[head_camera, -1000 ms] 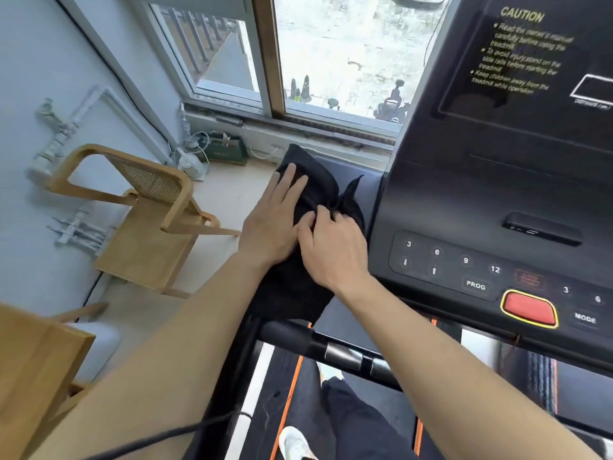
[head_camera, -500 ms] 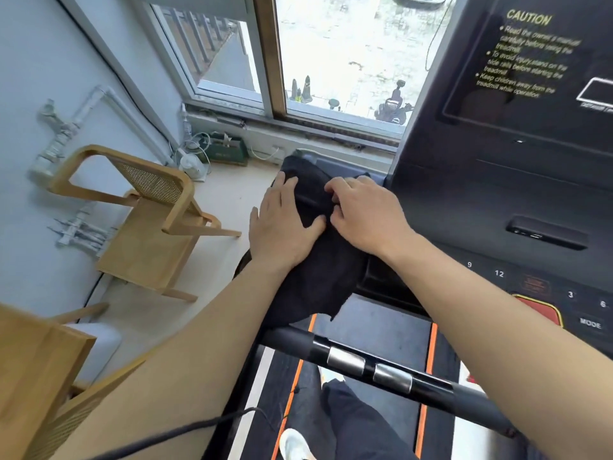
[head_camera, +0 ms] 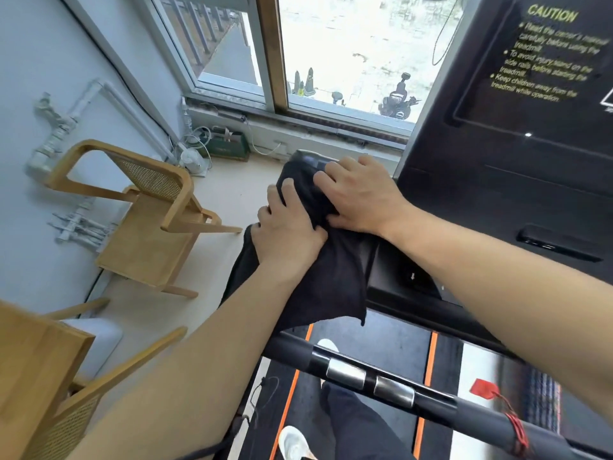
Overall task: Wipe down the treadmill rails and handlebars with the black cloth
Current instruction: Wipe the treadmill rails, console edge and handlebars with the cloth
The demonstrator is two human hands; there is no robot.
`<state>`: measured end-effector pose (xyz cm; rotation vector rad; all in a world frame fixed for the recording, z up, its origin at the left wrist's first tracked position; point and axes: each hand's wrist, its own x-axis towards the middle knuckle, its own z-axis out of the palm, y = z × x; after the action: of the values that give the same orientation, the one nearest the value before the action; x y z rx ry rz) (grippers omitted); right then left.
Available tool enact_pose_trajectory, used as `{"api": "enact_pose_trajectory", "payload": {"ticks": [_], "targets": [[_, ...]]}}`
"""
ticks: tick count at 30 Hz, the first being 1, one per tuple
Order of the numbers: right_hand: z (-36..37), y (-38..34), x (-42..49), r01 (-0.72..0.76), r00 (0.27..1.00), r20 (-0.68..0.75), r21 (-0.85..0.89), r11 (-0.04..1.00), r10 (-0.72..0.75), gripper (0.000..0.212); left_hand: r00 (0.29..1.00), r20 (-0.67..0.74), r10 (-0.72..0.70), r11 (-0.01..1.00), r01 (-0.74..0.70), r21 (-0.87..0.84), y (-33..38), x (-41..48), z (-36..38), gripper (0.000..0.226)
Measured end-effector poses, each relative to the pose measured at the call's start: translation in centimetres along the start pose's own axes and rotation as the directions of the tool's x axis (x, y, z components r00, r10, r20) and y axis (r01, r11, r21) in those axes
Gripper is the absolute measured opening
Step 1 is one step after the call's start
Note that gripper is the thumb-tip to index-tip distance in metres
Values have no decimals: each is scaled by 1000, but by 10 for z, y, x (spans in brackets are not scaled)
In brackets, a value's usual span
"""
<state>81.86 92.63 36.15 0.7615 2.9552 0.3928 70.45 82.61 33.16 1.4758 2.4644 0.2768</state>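
The black cloth (head_camera: pixel 328 277) lies draped over the treadmill's left handrail (head_camera: pixel 306 158), beside the console. My left hand (head_camera: pixel 287 232) lies on the cloth with its fingers curled over the rail's outer side. My right hand (head_camera: pixel 360 194) presses the cloth a little farther up the rail, fingers bent over the top near the rail's bare end. A loose corner of the cloth hangs down toward the belt. The front handlebar (head_camera: pixel 365 376), black with two silver sensor pads, crosses below my forearms.
The black console (head_camera: pixel 517 180) with its caution text fills the right. A wooden chair (head_camera: pixel 142 214) stands on the floor to the left, another wooden chair (head_camera: pixel 36 366) at the lower left. A window runs along the far wall. A red tag (head_camera: pixel 482 390) hangs from the handlebar.
Both hands and the cloth have slid up the left rail, away from me and toward the window. My right hand has moved ahead of the left. The console buttons have gone behind my right forearm.
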Motion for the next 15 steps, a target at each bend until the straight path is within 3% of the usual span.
{"api": "enact_pose_trajectory", "payload": {"ticks": [4, 6, 9, 11, 15], "targets": [[-6, -2, 11, 191, 979, -53, -84, 978, -196, 40, 998, 29, -56, 998, 56, 3, 4, -1, 0, 98], [-4, -5, 10, 181, 979, -77, -92, 979, -188, 34, 999, 28, -22, 1000, 22, 22, 7, 5, -1, 99], [6, -10, 4, 10, 989, -145, -95, 995, -24, 15, 999, 22, 45, 996, -47, 75, 11, 16, 0, 96], [10, -15, -3, -140, 982, -139, -74, 987, 129, 16, 993, 14, 115, 982, -116, 150, 15, 23, 0, 90], [14, -21, -17, -337, 939, -90, -54, 940, 332, 17, 952, -36, 304, 922, -285, 264, 23, 28, 2, 57]]}}
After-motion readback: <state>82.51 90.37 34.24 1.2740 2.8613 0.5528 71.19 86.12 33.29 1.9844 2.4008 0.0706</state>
